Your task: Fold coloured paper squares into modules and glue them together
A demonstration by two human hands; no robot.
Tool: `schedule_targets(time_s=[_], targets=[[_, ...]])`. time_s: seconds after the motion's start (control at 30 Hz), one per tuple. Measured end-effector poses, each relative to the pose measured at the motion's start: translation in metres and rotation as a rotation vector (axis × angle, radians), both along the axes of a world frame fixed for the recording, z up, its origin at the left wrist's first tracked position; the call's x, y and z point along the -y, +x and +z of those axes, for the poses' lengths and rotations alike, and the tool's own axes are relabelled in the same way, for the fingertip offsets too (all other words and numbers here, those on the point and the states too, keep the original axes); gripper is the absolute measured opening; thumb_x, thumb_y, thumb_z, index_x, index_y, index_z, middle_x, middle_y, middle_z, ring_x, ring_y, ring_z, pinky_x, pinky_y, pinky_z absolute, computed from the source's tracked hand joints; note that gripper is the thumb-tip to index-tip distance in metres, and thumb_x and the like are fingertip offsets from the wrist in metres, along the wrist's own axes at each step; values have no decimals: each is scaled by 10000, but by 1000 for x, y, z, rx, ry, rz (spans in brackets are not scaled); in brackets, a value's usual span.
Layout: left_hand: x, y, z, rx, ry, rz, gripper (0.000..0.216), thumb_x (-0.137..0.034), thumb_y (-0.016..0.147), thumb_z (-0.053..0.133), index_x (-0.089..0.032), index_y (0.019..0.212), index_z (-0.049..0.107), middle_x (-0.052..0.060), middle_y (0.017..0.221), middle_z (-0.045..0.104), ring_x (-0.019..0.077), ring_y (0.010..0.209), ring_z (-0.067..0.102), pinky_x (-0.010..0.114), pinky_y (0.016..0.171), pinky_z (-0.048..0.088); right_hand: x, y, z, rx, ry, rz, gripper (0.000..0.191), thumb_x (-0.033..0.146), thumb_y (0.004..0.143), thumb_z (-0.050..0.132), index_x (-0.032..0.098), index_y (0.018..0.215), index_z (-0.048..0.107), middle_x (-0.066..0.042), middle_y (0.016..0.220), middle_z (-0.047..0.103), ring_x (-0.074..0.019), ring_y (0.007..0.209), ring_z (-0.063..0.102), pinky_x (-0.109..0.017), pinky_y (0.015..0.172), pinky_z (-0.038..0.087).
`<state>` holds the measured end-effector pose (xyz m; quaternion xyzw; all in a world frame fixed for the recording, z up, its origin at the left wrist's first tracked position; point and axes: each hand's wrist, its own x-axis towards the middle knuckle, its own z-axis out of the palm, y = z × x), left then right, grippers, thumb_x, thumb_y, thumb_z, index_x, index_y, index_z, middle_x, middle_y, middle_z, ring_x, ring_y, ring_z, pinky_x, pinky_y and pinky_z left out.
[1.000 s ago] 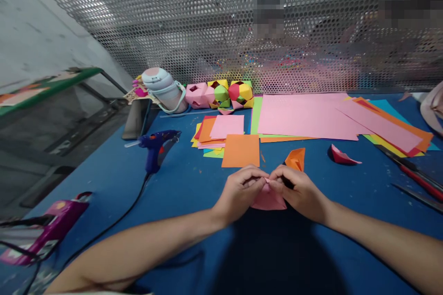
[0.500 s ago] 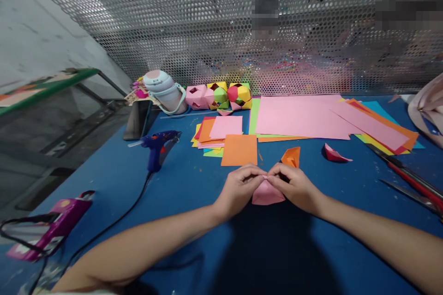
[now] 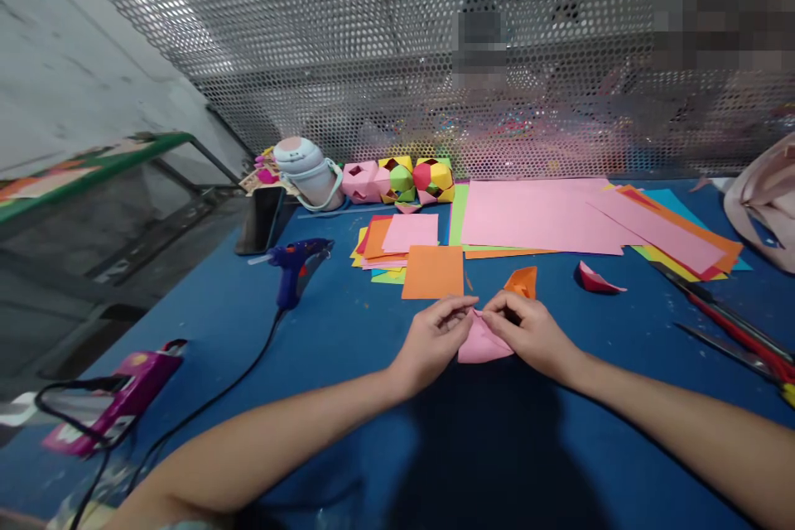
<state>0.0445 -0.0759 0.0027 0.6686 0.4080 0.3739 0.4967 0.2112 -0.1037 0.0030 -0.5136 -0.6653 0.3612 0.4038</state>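
Note:
A small folded piece of pink paper (image 3: 482,343) is between my two hands, low over the blue table. My left hand (image 3: 436,338) pinches its left side near the top, thumb against the curled fingers. On the other side my right hand (image 3: 527,326) grips the top right edge between thumb and fingers. Just behind my right hand lies a folded orange paper piece (image 3: 522,281). Farther right rests a red and pink folded piece (image 3: 597,277). The orange square sheet (image 3: 433,272) lies flat beyond my left hand.
Behind are stacked small sheets (image 3: 410,233), large pink sheets (image 3: 540,215), and folded paper balls (image 3: 435,180) beside a bottle (image 3: 310,174). A blue glue gun (image 3: 291,269), its cord and a purple power strip (image 3: 118,406) lie left. Scissors and a red-handled cutter (image 3: 733,319) lie right.
My left fingers have loosened and lifted slightly at the paper's top edge, showing more of its folded face. My right hand keeps its pinch. The view has shifted a little.

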Motion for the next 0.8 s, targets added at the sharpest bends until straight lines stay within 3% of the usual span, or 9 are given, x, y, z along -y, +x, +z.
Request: schedule_targets(time_s=[0.2,0.8], targets=[[2,1,5,-41,-34,-15,154,-214,783,537,-137,792,670,51,824,695,156,785,623,250,730,492,1,-1,-1,57,46,-3,145,249,844,500,169,747,571,10,658,556,-101,595,486,-215,546,385],[-1,1,4,-69,1,-55,169,-237,793,558,-153,801,704,51,837,713,170,799,644,271,763,511,2,0,-3,124,116,-9,120,203,818,504,174,711,548,21,616,529,-94,557,469,-212,519,373]])
